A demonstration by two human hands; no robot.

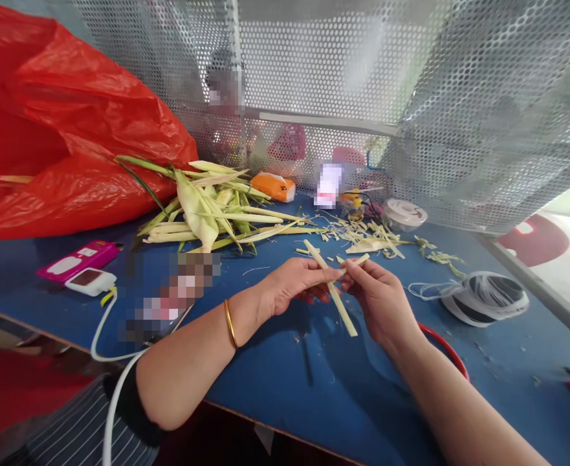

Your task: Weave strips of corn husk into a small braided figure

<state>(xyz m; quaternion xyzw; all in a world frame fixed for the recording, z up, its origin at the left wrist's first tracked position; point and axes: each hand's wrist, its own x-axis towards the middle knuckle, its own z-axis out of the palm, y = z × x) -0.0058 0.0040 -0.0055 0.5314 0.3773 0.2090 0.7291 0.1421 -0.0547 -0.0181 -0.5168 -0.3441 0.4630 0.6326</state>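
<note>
My left hand (304, 281), with a gold bangle on its wrist, is closed with thumb and fingers on a long pale green leaf strip (341, 309), which slants down toward me. Close beside it, my right hand (376, 291) pinches a second, shorter leaf strip (361, 260) that crosses the first near the fingertips. Some fingers of both hands are hidden behind the strips and the thumbs. Just beyond the hands lie small leaf scraps (369, 234) on the blue table (285, 382).
A pile of pale green leaves (200, 213) lies beside a big red plastic bag (71, 129). Behind are an orange tissue pack (272, 186), a lit phone (328, 186) and perforated mesh (314, 71). A spool of white thread (486, 298) sits right; a white cable (112, 408) passes my left arm.
</note>
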